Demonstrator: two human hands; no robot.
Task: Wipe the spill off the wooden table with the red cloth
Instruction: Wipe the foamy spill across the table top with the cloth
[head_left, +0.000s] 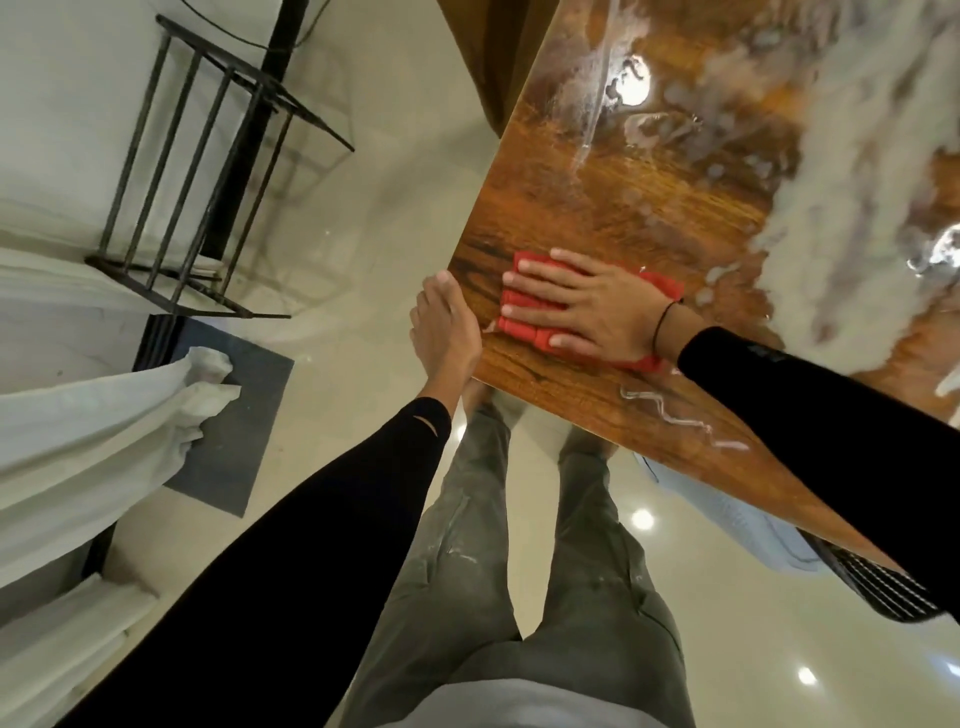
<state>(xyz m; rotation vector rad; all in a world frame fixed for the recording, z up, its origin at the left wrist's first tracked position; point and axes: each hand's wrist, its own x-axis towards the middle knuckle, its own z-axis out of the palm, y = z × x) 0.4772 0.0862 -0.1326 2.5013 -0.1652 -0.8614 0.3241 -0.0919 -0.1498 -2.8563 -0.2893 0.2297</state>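
Note:
A glossy wooden table (597, 208) fills the upper right, its near left corner just in front of me. My right hand (597, 306) lies flat with fingers spread on a folded red cloth (524, 319), pressing it onto the wood near that corner. Wet streaks and droplets of the spill (675, 415) show beside the cloth along the front edge, and more liquid (613, 104) glistens farther back. My left hand (447, 332) rests cupped against the table's left edge, holding nothing. Bright reflections over the right of the tabletop hide how far the liquid spreads.
A black metal chair frame (208, 171) stands on the pale tiled floor to the left. White curtains (93, 441) and a grey mat (234, 441) lie at lower left. A black wire item and pale fabric (727, 519) sit under the table's front edge. My legs stand by the corner.

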